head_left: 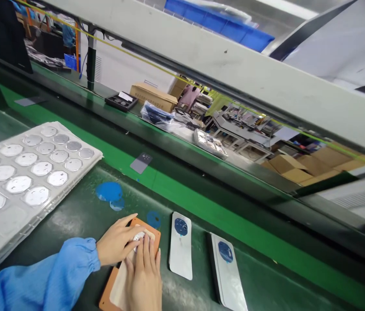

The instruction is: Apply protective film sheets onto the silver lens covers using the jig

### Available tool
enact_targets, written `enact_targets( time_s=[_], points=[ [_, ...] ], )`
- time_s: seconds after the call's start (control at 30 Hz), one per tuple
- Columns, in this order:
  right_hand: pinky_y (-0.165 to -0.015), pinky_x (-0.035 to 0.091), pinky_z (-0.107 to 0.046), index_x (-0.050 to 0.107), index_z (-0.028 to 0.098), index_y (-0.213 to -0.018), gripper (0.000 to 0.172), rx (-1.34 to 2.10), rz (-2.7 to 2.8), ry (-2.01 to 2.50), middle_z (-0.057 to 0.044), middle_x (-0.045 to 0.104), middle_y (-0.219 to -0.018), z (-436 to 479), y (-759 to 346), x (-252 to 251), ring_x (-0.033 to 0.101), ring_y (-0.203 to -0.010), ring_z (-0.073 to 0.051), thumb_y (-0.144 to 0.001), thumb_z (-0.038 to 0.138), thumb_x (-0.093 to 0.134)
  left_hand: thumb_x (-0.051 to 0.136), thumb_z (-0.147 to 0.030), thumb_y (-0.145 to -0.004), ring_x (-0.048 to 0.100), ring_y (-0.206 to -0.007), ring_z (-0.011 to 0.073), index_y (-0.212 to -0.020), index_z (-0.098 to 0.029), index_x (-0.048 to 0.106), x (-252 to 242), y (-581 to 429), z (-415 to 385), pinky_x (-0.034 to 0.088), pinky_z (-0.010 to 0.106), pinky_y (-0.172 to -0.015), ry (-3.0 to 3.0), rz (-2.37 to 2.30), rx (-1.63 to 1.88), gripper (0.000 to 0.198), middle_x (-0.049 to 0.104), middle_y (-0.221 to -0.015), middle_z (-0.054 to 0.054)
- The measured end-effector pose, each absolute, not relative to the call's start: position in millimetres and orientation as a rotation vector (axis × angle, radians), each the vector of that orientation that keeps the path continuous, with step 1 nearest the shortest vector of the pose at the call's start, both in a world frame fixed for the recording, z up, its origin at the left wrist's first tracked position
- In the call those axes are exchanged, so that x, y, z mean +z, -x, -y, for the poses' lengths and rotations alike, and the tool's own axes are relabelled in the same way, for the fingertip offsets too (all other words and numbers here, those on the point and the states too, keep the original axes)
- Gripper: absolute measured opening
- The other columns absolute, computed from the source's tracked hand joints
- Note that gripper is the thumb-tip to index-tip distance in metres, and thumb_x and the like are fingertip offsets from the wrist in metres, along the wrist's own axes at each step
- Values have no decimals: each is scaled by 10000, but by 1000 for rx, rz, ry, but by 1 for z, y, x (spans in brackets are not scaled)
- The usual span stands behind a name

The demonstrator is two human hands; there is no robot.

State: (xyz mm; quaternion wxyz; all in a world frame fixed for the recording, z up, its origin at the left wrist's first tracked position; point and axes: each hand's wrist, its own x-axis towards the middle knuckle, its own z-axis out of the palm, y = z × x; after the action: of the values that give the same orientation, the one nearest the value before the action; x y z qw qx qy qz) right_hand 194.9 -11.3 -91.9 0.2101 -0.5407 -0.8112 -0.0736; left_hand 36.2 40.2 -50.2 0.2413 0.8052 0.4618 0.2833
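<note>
My left hand (114,242), in a blue sleeve, reaches over the upper part of an orange fixture (107,298). Its fingers are apart, thumb and fingertips beside a round silver-white disc (139,236). My right hand (145,278) lies with outstretched fingers over the same spot, fingertips at the disc's edge. Beneath both hands a pale beige phone back panel (119,285) sits in the fixture, mostly covered by them. To the right lie a silver phone panel (181,259) with a dark blue round camera area and a stack of similar panels (230,276).
On the left, a stacked plastic tray (7,216) carries several silver discs. Blue round films (109,191) lie on the green bench near the fixture. A small grey panel (141,163) rests on the green strip behind. Farther back stand a cardboard box (153,96) and a shelf beam (221,56).
</note>
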Motion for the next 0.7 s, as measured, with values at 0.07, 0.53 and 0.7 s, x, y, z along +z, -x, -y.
enact_targets(
  time_s=[0.07, 0.53, 0.7],
  points=[
    [-971, 456, -596, -8, 148, -1535, 688, -143, 2274, 1496, -167, 366, -1489, 12, -201, -90, 418, -1340, -339, -1007, 447, 317, 562, -203, -882, 353, -1389, 301, -1333, -197, 530, -50, -36, -41, 403, 481, -1096, -2237, -1282, 749, 453, 612, -1311, 90],
    [-1061, 370, -574, 549, 84, -1325, 631, 53, 1908, 1776, -196, 418, -1461, -12, -252, -87, 353, -1378, -354, -982, 540, 279, 574, -169, -890, 381, -1381, 293, -1305, -192, 559, -45, -50, -42, 365, 534, -1118, -2395, -1360, 685, 415, 709, -1145, 92],
    [-948, 410, -618, 518, -50, -1313, 1054, -31, 1658, 2203, -376, 509, -1283, -22, -277, -96, 442, -1264, -482, -833, 802, 124, 526, -144, -923, 398, -1370, 295, -1261, -230, 605, -51, -52, -45, 361, 523, -1124, -2501, -1300, 718, 357, 693, -1201, 15]
  ],
)
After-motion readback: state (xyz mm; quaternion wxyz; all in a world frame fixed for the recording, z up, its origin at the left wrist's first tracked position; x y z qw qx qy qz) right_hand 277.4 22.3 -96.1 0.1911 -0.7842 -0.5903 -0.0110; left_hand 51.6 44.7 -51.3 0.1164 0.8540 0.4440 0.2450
